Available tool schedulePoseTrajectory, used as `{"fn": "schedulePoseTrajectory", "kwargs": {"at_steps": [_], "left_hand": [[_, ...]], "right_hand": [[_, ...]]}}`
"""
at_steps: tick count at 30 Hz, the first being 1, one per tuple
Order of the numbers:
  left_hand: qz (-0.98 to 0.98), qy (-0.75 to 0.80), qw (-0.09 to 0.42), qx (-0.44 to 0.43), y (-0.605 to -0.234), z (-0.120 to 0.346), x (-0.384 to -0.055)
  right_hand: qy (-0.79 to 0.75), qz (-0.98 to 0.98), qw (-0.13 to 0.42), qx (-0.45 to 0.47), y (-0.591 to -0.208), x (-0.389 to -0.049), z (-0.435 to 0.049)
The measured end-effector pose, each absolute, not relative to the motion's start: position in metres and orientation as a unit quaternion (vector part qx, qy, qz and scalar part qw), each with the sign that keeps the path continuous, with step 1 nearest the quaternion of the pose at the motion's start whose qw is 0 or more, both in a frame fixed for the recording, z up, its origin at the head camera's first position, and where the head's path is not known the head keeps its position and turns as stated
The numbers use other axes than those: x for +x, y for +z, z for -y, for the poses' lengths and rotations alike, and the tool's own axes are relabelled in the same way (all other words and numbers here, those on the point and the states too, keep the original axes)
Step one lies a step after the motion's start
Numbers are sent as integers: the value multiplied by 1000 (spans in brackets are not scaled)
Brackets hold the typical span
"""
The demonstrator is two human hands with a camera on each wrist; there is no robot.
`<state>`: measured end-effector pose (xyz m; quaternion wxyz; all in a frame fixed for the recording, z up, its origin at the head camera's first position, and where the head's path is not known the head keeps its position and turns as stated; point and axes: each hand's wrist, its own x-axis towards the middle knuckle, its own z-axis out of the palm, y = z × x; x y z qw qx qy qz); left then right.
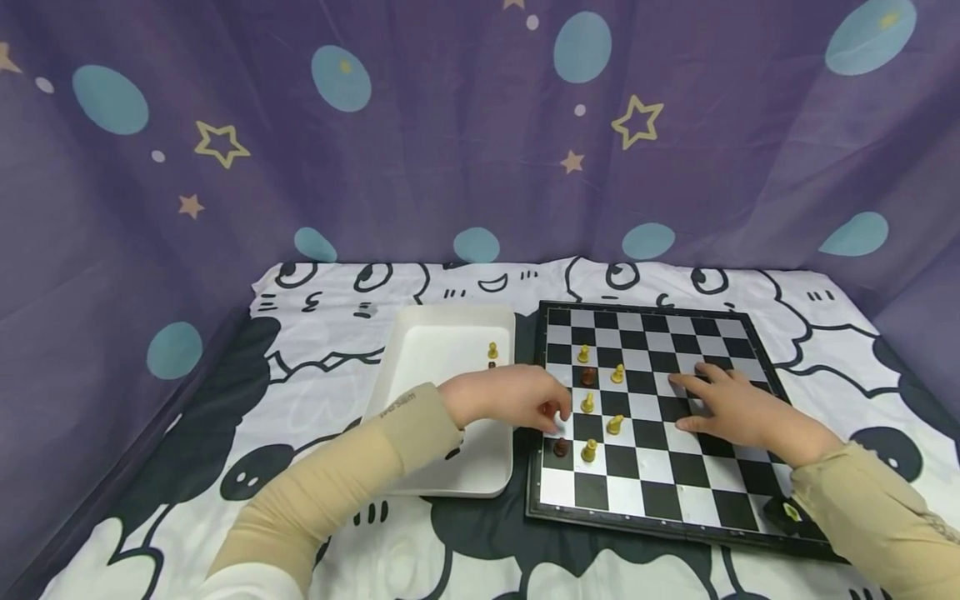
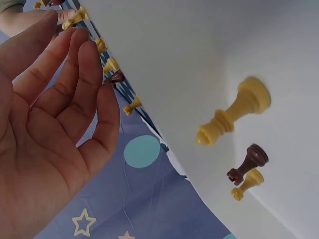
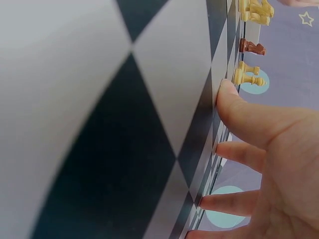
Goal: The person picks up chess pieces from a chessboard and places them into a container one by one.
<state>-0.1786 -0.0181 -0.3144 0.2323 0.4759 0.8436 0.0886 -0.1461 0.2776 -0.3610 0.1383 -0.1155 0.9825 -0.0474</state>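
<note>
The head view sets the left hand [image 1: 519, 395] over the left edge of the chessboard [image 1: 693, 492], fingers bent towards the thumb; whether a piece is pinched there cannot be told. The right hand [image 1: 738, 410] is spread nearly straight on the board's right half, holding nothing. Five yellow chessmen and two brown ones stand on the board's left side, among them a yellow rook [image 1: 589, 451], a yellow knight [image 1: 615, 425] and a brown piece [image 1: 560, 447] near the left hand.

The left wrist view alone shows plainly what lies in the white tray [image 1: 442, 337] beside the board: a large yellow piece [image 2: 234, 110], a small brown rook [image 2: 247, 163] and a yellow rook [image 2: 247, 184]. Only the right wrist view shows from the side a brown knight [image 3: 252, 47], and the right thumb and fingertips meeting the squares.

Lettering on the left sleeve [image 1: 330, 467] is too small to read surely. Beneath is a white sheet [image 1: 600, 575] with black cartoon faces; behind hangs a purple curtain [image 1: 450, 150] with stars and blue ovals.
</note>
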Motion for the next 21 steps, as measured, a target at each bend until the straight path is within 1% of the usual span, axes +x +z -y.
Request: {"fn": "schedulePoseTrajectory", "kwargs": {"at_steps": [8, 16, 21], "left_hand": [[-842, 74, 236, 479, -316, 16, -176], [-837, 77, 251, 479, -321, 16, -175], [-825, 69, 249, 502, -325, 15, -174]], "right_hand": [[-45, -983, 132, -117, -359, -147, -278], [-40, -984, 129, -113, -360, -147, -278], [-38, -984, 117, -126, -362, -147, -279]]}}
